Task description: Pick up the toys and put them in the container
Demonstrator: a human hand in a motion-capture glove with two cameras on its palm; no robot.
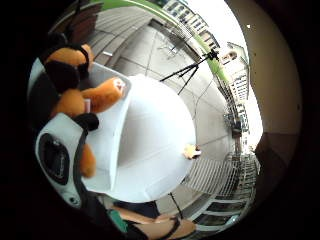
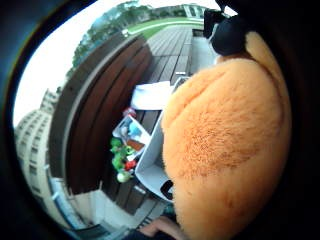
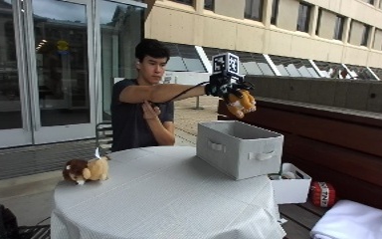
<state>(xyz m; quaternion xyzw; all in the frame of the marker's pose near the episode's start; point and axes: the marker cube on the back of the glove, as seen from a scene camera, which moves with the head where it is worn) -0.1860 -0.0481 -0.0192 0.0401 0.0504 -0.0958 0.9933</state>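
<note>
On round table (image 3: 158, 199): bin (image 3: 238, 148), lion toy (image 3: 85, 170) | grip (image 3: 227, 88) clutches orange plush (image 3: 242, 103)

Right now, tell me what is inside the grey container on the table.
The outside view shows only the container's outer walls; its inside is hidden. The gloved right hand holds an orange plush toy above it, not yet inside.

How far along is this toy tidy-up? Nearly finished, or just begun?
Partway, it seems. The gloved right hand holds an orange plush toy in the air above the grey fabric bin, not yet dropped in. A brown plush toy lies on the round table, waiting. The bin's inside is hidden, so earlier drops can't be confirmed.
</note>
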